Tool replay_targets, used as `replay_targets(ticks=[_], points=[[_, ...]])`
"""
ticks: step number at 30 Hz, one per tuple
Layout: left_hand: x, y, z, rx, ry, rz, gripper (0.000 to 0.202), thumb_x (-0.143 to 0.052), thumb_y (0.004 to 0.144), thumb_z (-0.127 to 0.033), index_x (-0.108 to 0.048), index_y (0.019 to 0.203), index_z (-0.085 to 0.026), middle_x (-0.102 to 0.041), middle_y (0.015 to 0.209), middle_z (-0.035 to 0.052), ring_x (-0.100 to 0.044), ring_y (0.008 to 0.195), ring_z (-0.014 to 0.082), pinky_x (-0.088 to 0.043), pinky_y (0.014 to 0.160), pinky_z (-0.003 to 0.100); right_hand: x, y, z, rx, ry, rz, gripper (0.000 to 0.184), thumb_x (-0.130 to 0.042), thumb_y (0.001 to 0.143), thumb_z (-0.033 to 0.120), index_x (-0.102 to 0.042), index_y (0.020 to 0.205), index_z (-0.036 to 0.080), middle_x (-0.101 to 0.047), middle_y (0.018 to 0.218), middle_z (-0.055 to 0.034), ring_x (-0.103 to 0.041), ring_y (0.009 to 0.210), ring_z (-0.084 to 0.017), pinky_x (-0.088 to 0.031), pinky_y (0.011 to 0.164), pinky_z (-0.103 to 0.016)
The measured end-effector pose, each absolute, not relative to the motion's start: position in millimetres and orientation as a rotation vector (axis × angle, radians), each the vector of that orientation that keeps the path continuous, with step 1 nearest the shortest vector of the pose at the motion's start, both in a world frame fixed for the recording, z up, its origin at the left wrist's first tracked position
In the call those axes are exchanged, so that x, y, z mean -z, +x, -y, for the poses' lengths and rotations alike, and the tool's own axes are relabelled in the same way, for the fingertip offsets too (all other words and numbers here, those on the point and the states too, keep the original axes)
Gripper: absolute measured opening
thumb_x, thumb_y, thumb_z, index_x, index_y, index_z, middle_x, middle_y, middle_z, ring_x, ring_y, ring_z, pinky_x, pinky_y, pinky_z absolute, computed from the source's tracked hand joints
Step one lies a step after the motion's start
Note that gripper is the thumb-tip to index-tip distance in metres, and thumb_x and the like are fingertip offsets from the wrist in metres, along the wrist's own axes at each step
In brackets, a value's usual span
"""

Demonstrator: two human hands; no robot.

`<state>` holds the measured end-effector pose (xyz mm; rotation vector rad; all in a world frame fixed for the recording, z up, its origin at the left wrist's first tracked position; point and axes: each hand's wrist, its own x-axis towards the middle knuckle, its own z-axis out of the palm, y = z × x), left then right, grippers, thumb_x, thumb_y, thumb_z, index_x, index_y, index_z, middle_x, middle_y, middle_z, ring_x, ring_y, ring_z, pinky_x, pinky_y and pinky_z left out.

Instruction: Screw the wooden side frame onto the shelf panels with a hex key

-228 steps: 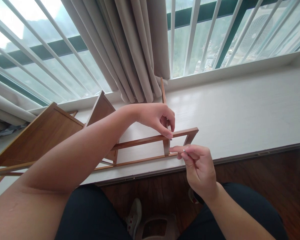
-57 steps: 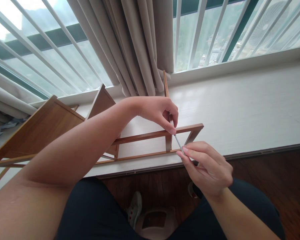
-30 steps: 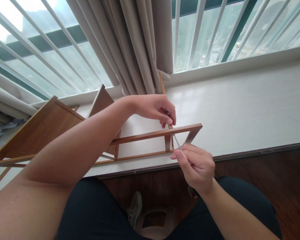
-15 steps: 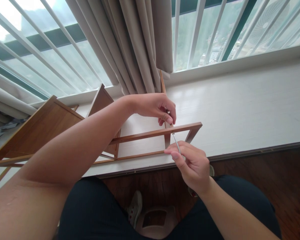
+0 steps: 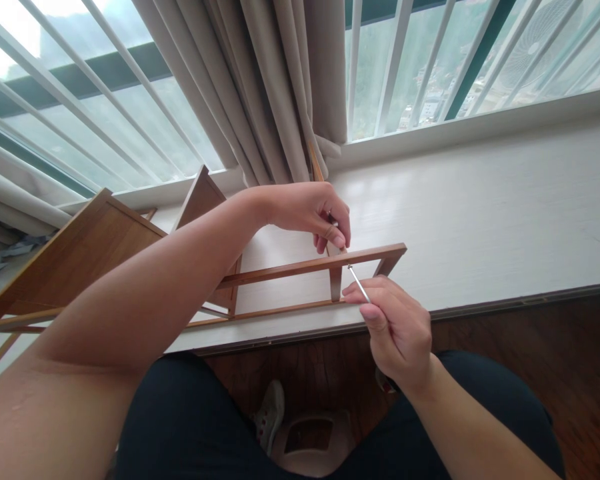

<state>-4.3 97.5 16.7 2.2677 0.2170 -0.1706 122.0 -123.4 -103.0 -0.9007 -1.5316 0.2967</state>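
Observation:
A brown wooden rack frame (image 5: 300, 268) lies on the white window ledge (image 5: 480, 220). My left hand (image 5: 310, 215) reaches across from the left and its fingers are closed around a thin wooden slat (image 5: 316, 172) that stands up from the frame's top rail. My right hand (image 5: 397, 330) is just below the rail, pinching a thin metal key (image 5: 359, 284). The key's tip points up at the joint where the slat meets the rail.
Larger wooden panels (image 5: 85, 260) of the rack rest on the ledge at the left. A beige curtain (image 5: 275, 87) hangs behind the slat. Barred windows run along the back. Dark wood floor (image 5: 530, 347), my dark trousers and a shoe (image 5: 270, 417) lie below the ledge.
The slat's top has tilted left toward the curtain. My right hand has turned the key at the joint and shifted slightly right. My left hand keeps its hold.

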Motion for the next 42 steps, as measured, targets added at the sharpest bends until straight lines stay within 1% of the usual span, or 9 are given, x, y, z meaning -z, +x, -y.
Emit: replay_targets(ticks=[6,9,12,16,19,27,34,39,42], points=[[-17,-5,-98,0.171,2.303,-0.224,0.02,-0.081,0.081,-0.04,-0.084,0.095,-0.025,-0.079,0.083,0.002,-0.07,0.067,0.0121,-0.053,0.07,0.022,99,118,126,-0.301,-0.965,1.522,0.014,-0.055,0.096,0.007,-0.063,0.09,0.016,-0.069,0.09,-0.0087,-0.065,0.086,-0.019,-0.052,0.077,-0.035],[-16,-5,-99,0.202,2.29,-0.216,0.02,-0.078,0.085,-0.04,-0.084,0.097,-0.025,-0.079,0.084,0.002,-0.07,0.068,0.0125,-0.053,0.07,0.022,98,118,126,-0.247,-1.024,1.52,0.017,-0.057,0.095,0.007,-0.065,0.083,0.016,-0.068,0.083,-0.0072,-0.064,0.081,-0.018,-0.05,0.073,-0.032],[-16,-6,-99,0.226,2.262,-0.219,0.021,-0.076,0.086,-0.04,-0.084,0.099,-0.025,-0.079,0.086,0.0019,-0.071,0.069,0.0125,-0.053,0.07,0.022,99,118,128,-0.256,-1.055,1.516,0.021,-0.058,0.096,0.007,-0.069,0.081,0.016,-0.069,0.08,-0.0062,-0.064,0.076,-0.016,-0.049,0.07,-0.031],[-16,-6,-98,0.201,2.276,-0.235,0.019,-0.078,0.083,-0.039,-0.084,0.096,-0.026,-0.079,0.084,0.0015,-0.071,0.069,0.0126,-0.053,0.071,0.022,103,117,130,-0.49,-1.026,1.428,0.029,-0.052,0.102,0.013,-0.074,0.083,0.018,-0.071,0.079,-0.0047,-0.064,0.072,-0.015,-0.048,0.066,-0.029],[-18,-5,-97,0.164,2.294,-0.254,0.018,-0.082,0.08,-0.039,-0.085,0.092,-0.026,-0.078,0.081,0.0015,-0.07,0.068,0.0125,-0.053,0.072,0.022,107,112,131,-0.735,-0.97,1.309,0.038,-0.047,0.106,0.02,-0.077,0.083,0.02,-0.071,0.078,-0.003,-0.06,0.065,-0.013,-0.046,0.06,-0.028],[-19,-5,-94,0.149,2.275,-0.272,0.018,-0.084,0.077,-0.037,-0.085,0.089,-0.024,-0.078,0.08,0.0014,-0.071,0.067,0.0123,-0.053,0.071,0.021,109,101,128,-1.077,-0.749,1.084,0.046,-0.042,0.109,0.033,-0.084,0.093,0.022,-0.074,0.09,-0.0071,-0.058,0.062,-0.012,-0.041,0.054,-0.029],[-18,-5,-97,0.209,2.252,-0.243,0.019,-0.079,0.083,-0.038,-0.084,0.096,-0.025,-0.079,0.084,0.0019,-0.073,0.072,0.0127,-0.054,0.072,0.02,105,87,128,-1.454,-0.431,0.878,0.046,-0.041,0.107,0.04,-0.083,0.106,0.021,-0.071,0.107,-0.0117,-0.06,0.059,-0.011,-0.036,0.042,-0.024],[-18,-5,-96,0.174,2.259,-0.252,0.02,-0.083,0.079,-0.04,-0.085,0.093,-0.026,-0.079,0.082,0.0026,-0.073,0.071,0.0138,-0.055,0.073,0.022,105,81,128,-1.511,-0.348,0.828,0.041,-0.045,0.105,0.042,-0.079,0.118,0.024,-0.071,0.112,-0.0119,-0.06,0.06,-0.012,-0.038,0.04,-0.021],[-18,-5,-96,0.18,2.251,-0.238,0.021,-0.082,0.08,-0.04,-0.085,0.094,-0.026,-0.079,0.083,0.0029,-0.073,0.072,0.0141,-0.055,0.074,0.022,106,81,129,-1.537,-0.339,0.815,0.042,-0.044,0.104,0.044,-0.077,0.123,0.027,-0.071,0.111,-0.011,-0.059,0.061,-0.012,-0.039,0.04,-0.021]])
